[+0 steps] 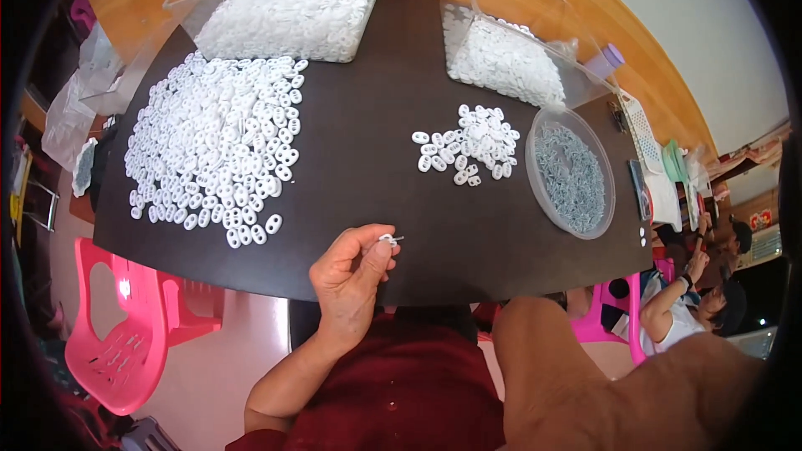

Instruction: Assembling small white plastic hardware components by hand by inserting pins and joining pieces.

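Note:
My left hand point(351, 276) is at the near edge of the dark table, thumb and fingers pinched on a small white oval plastic piece point(386, 239). A thin metal screw point(398, 238) sticks out of the piece toward the right. My right hand point(614, 397) looms large and close at the lower right, raised off the table. Its fingers cannot be made out, nor whether it holds anything. A small pile of white two-hole oval pieces point(486, 135) lies right of the middle. Beside it, a round clear tub point(535, 179) holds many grey screws point(576, 184).
A large heap of white oval pieces point(217, 134) spreads over the table's left. Two clear bins point(355, 38) point(468, 75) of such pieces stand at the back. A phone-like dark object point(639, 188) lies at the right edge. Pink chairs point(125, 326) and other people point(677, 317) are beyond.

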`<action>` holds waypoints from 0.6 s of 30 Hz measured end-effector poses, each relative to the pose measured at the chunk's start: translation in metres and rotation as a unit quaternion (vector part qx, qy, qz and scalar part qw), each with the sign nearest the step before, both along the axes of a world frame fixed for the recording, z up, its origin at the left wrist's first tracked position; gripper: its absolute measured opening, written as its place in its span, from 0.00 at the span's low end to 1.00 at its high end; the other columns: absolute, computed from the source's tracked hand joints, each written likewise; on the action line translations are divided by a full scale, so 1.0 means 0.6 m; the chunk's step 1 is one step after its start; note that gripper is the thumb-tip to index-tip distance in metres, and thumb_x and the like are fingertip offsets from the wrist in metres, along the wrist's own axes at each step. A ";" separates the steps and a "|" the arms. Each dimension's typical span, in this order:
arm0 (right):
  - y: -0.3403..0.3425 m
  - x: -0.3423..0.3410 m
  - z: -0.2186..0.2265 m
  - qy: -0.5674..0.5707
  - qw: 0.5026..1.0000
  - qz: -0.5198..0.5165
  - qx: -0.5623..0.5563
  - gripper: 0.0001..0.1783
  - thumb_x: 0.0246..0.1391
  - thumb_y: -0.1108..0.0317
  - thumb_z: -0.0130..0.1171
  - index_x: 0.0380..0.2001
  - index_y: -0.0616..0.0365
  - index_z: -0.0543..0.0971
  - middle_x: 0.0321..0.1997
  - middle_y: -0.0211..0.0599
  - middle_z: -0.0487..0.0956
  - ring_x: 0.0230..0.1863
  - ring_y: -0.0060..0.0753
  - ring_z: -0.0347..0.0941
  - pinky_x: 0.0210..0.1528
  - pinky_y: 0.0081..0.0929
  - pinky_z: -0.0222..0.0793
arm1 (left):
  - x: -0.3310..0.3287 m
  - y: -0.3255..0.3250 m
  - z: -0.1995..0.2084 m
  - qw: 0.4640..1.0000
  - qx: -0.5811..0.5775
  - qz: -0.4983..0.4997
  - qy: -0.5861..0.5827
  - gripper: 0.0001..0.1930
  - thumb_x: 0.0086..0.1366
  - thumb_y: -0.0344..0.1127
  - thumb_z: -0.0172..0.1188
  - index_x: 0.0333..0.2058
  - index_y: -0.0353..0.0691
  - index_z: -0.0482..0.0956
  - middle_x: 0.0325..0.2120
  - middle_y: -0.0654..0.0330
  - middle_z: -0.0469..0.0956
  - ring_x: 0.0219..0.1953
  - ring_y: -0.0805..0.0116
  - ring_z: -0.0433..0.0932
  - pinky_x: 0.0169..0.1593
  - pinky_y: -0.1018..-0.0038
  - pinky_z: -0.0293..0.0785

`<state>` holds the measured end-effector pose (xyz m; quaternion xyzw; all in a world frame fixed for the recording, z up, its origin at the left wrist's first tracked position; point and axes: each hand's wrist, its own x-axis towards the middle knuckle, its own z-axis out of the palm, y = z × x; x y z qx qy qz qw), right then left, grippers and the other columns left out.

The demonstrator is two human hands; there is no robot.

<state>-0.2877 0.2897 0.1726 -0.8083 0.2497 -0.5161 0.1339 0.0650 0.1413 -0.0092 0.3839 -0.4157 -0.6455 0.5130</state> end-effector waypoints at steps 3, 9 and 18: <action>0.028 -0.016 -0.003 -0.008 1.000 -0.006 -0.007 0.09 0.47 0.74 0.55 0.33 0.67 0.76 0.29 0.43 0.76 0.30 0.33 0.72 0.32 0.23 0.68 | 0.012 0.019 -0.001 1.000 0.006 -0.001 -0.009 0.08 0.62 0.30 0.56 0.38 0.33 0.77 0.27 0.64 0.76 0.26 0.82 0.71 0.28 0.86 0.68; -0.113 0.205 -0.079 -0.015 0.999 -0.015 -0.027 0.09 0.47 0.75 0.55 0.34 0.66 0.75 0.30 0.44 0.76 0.30 0.33 0.72 0.32 0.23 0.68 | -0.005 0.019 -0.005 1.000 -0.005 0.011 -0.025 0.09 0.62 0.31 0.57 0.38 0.32 0.77 0.26 0.62 0.77 0.25 0.80 0.72 0.28 0.85 0.69; -0.075 0.317 -0.103 0.007 0.999 -0.037 0.000 0.11 0.47 0.75 0.55 0.36 0.66 0.75 0.31 0.44 0.76 0.31 0.34 0.72 0.33 0.24 0.69 | 0.012 0.016 -0.009 1.000 -0.003 0.011 -0.016 0.09 0.61 0.30 0.57 0.38 0.31 0.77 0.27 0.60 0.78 0.25 0.79 0.72 0.27 0.85 0.69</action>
